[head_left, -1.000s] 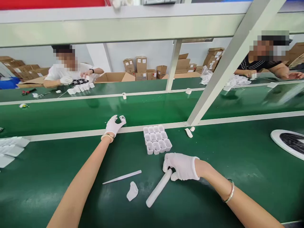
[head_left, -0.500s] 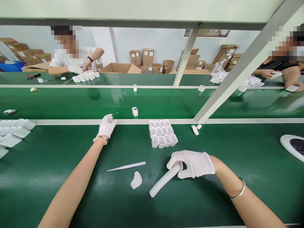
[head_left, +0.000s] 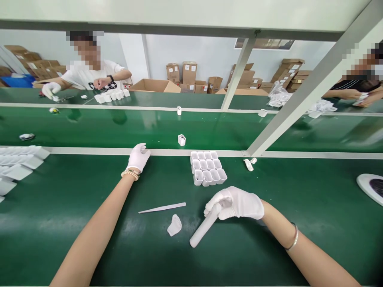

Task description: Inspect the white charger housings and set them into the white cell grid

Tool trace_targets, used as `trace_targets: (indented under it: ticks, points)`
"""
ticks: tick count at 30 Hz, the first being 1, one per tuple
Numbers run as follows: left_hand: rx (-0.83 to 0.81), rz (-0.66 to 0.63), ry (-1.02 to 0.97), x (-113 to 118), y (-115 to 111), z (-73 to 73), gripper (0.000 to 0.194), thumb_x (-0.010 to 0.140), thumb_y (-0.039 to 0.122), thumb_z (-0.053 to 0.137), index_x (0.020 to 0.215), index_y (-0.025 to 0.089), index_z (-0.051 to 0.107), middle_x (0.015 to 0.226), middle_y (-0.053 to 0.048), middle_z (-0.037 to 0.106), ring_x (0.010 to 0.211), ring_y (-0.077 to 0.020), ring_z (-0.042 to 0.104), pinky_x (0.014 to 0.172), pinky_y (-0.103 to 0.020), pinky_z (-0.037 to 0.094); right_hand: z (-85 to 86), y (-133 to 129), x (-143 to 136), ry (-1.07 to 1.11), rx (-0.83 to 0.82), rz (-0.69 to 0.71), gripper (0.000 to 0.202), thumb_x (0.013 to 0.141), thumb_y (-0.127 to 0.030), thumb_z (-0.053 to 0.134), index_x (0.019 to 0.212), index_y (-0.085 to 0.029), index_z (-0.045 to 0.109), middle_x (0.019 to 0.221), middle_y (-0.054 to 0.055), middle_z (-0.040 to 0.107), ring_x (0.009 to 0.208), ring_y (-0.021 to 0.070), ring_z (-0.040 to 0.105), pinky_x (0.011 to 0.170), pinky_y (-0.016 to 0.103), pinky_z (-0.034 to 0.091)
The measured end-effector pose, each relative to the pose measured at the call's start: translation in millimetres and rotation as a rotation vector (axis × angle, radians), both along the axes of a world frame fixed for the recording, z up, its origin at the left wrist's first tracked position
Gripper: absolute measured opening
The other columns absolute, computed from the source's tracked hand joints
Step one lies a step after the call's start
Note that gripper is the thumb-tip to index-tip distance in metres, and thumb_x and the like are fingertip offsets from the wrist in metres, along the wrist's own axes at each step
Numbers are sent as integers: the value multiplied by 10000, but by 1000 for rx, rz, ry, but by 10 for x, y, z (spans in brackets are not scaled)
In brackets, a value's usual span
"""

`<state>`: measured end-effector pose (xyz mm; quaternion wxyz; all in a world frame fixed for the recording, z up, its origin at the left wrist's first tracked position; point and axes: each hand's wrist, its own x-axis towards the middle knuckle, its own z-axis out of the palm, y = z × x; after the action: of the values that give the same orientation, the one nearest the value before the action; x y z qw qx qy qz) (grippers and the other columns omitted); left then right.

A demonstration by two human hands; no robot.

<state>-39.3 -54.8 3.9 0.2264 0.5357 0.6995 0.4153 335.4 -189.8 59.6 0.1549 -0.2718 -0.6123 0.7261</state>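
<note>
My left hand (head_left: 139, 158), in a white glove, rests at the pale rail beside the green belt, fingers apart and holding nothing. My gloved right hand (head_left: 233, 203) has its fingers round the upper end of a white cylinder (head_left: 205, 226), whose lower end points down-left near the table. Left of the cylinder lie a crumpled white piece (head_left: 174, 225) and a thin tapered white stick (head_left: 162, 207). Several open white cups (head_left: 214, 175) stand in rows beyond my right hand. Two small white scraps (head_left: 248, 164) lie to their right.
White boxes (head_left: 20, 171) are stacked at the far left. A small white container (head_left: 181, 140) is on the green belt (head_left: 134, 127). A slanted metal post (head_left: 287, 91) rises at the right, near a white oval object (head_left: 371, 187). Two people work across the belt.
My right hand has shifted slightly left, and the cylinder's upper end has moved with it. Containers on the belt have moved right. The person across at left has reached a gloved hand outward.
</note>
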Motion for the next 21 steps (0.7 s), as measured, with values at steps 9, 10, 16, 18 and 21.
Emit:
trace_targets:
  ticks: [9,10,16,18,21]
  points:
    - [-4,-9,-1,2,5,-9,502,795,169,674,1292,197,609,1281,-116,685,1170,-243,672,1072,-394,507,-48,-5,-27,94,-93,-100,384,815,-304,853,1165,-196,741,1061,124,780,1083,291,727,946,508,585]
    - [-3,-9,-1,0,7,-12,503,794,173,676,1292,198,610,1278,-114,687,1171,-242,671,1074,-394,505,-50,-6,-26,116,-97,-94,378,825,-299,846,1174,-205,736,1067,122,779,1090,292,726,955,519,579]
    - [3,-14,9,-8,7,-19,504,789,186,674,1290,206,615,1282,-107,687,1188,-245,662,1088,-395,496,-4,59,79,89,-32,6,348,862,-327,810,1170,-181,739,1135,149,762,1152,301,697,1002,513,544]
    - [2,-14,14,-7,6,-16,497,791,180,669,1284,201,616,1283,-112,687,1186,-248,665,1088,-399,498,15,100,142,40,0,51,359,847,-329,821,1156,-163,743,1147,153,756,1135,294,702,1001,489,540]
    - [-1,-12,21,-7,5,-9,477,795,181,667,1269,203,622,1274,-108,690,1176,-246,671,1080,-391,506,47,140,218,-28,54,83,376,834,-337,825,1150,-151,744,1165,154,750,1121,286,701,993,465,535]
